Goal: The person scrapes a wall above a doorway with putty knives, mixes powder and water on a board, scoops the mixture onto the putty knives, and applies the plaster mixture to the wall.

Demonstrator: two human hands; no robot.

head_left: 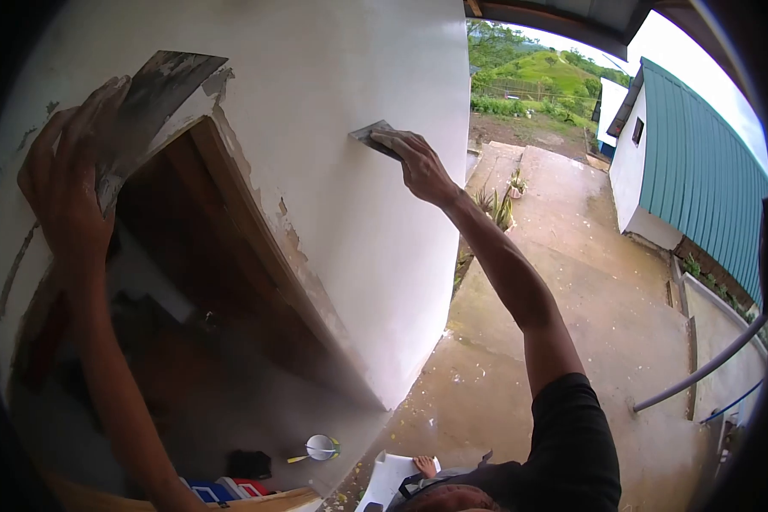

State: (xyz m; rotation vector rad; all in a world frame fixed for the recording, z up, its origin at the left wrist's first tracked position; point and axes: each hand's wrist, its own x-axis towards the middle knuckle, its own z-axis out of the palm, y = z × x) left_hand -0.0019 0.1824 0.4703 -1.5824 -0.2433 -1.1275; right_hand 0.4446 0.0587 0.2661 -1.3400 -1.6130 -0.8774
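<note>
My left hand (pixel 70 183), raised at the upper left, is closed around a wide flat metal putty blade (pixel 164 96) smeared with grey filler. That blade is at the upper corner of the doorway, beside the chipped wall edge. In my right hand (pixel 422 166) is a smaller flat putty blade (pixel 372 136), pinched by the fingers and lying against the smooth white wall (pixel 316 77). Bare, flaking patches run along the wall's edge by the wooden door frame (pixel 239 192). Whether the left blade touches the wall, I cannot tell.
Below, a white bowl (pixel 321 445) with a yellow-handled tool sits on the floor. Bare toes (pixel 424 466) show on a white surface (pixel 387 478). Outside lie a concrete path (pixel 572 247), potted plants (pixel 502 209), a grey pipe (pixel 700 371) and a green-roofed building (pixel 700 171).
</note>
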